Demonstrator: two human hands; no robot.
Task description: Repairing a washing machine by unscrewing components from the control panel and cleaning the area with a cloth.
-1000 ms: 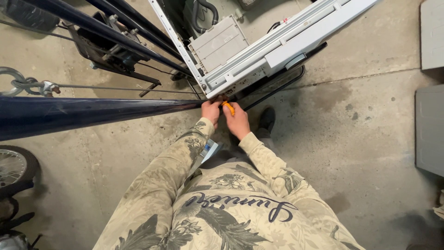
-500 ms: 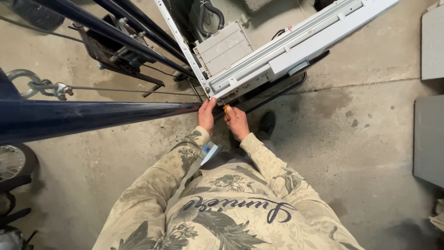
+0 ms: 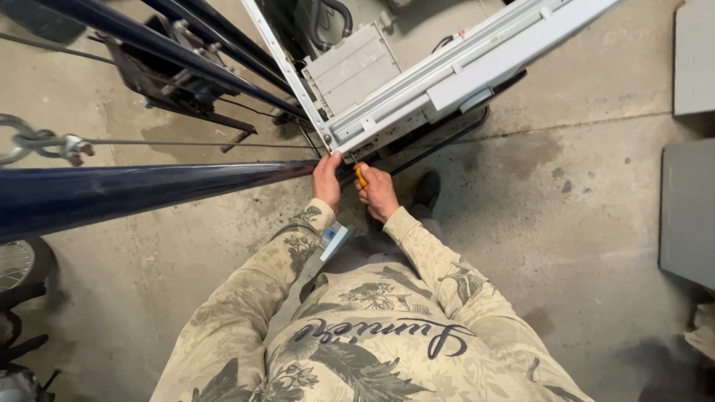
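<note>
Standing over a tilted white appliance (image 3: 417,82) in the upper middle of the frame, the person works at its lower corner, just above both hands. Right hand (image 3: 380,192) is closed around an orange-handled screwdriver (image 3: 360,175), whose long axis points up toward the metal rail. Left hand (image 3: 326,179), the nearer one, rests loosely curled with fingertips touching that corner, beside a dark pole (image 3: 134,190) running left.

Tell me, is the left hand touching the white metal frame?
Touching. In the head view the left hand reaches up with its fingertips laid against the corner of the white metal frame; no gap shows.
</note>
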